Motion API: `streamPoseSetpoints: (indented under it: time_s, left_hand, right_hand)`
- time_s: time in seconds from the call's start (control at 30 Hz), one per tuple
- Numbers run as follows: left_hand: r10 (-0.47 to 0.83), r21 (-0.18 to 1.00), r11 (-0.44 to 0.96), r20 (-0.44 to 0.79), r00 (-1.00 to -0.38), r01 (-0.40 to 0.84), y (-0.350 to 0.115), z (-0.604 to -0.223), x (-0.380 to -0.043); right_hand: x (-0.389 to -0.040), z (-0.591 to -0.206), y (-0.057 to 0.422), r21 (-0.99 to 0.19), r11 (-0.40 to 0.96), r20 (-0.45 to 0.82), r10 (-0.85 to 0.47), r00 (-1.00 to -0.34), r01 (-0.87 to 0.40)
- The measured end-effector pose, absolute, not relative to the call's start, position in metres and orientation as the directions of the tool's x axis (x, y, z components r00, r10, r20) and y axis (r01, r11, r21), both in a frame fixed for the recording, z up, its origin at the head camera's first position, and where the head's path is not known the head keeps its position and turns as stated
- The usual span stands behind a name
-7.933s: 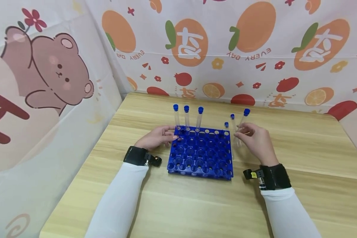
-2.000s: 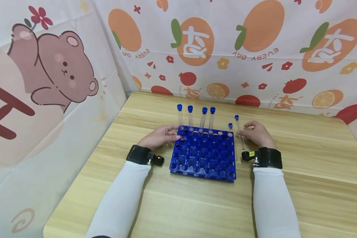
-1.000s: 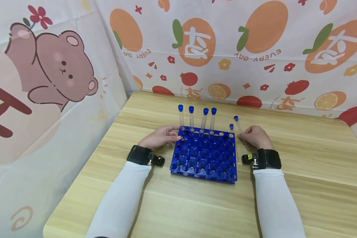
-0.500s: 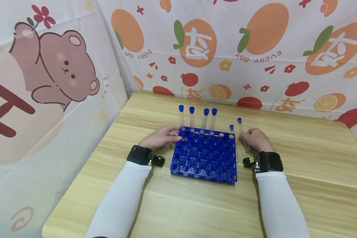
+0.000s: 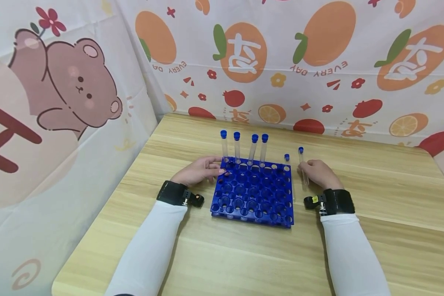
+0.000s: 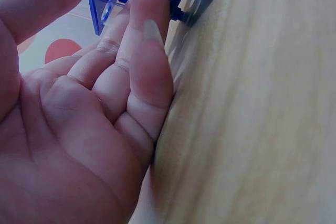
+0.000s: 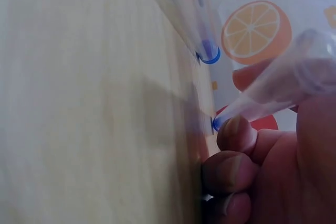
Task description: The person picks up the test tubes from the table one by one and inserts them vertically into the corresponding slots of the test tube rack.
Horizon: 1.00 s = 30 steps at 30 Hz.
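Observation:
My left hand (image 5: 198,170) holds the left edge of a blue test tube rack (image 5: 253,191), thumb on top; in the left wrist view its fingers (image 6: 149,72) reach to the rack along the tabletop. My right hand (image 5: 319,173), right of the rack, pinches a clear test tube (image 5: 301,158) with a blue cap. In the right wrist view that tube (image 7: 268,93) slants between thumb and fingers, its round end towards the camera. Several blue-capped tubes (image 5: 237,146) stand in the rack's back row. Another tube lies beside the rack's right edge, its cap (image 5: 286,157) showing behind.
The wooden table (image 5: 214,259) carries the rack and the loose tube. A white cloth (image 5: 281,53) with printed oranges hangs behind the table, and a bear-print cloth (image 5: 59,90) hangs at the left.
A fourth tube stands in the back row since the oldest frame. My right hand has taken hold of another tube, lifted it and turned it more upright. The left hand stays on the rack.

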<state>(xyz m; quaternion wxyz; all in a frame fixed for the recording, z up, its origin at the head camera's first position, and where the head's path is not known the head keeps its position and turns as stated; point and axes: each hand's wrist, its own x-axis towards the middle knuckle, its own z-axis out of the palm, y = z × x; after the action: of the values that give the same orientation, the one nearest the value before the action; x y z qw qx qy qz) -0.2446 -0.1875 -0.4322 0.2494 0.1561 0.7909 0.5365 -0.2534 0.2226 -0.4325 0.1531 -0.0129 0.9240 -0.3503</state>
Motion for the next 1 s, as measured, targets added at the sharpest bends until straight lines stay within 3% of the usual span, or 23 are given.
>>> streamPoseSetpoints:
  time_s: [0.57, 1.0]
  left_hand:
    - [0.516, 0.924, 0.383, -0.226, -0.826, -0.013, -0.188, -0.434, -0.246]
    - [0.517, 0.927, 0.374, -0.224, -0.826, -0.018, -0.188, -0.433, -0.246]
  right_hand:
    - [-0.253, -0.436, 0.226, -0.633, 0.77, -0.261, -0.123, -0.957, 0.074]
    - [-0.243, -0.407, 0.23, -0.745, 0.649, -0.228, -0.024, -0.973, 0.158]
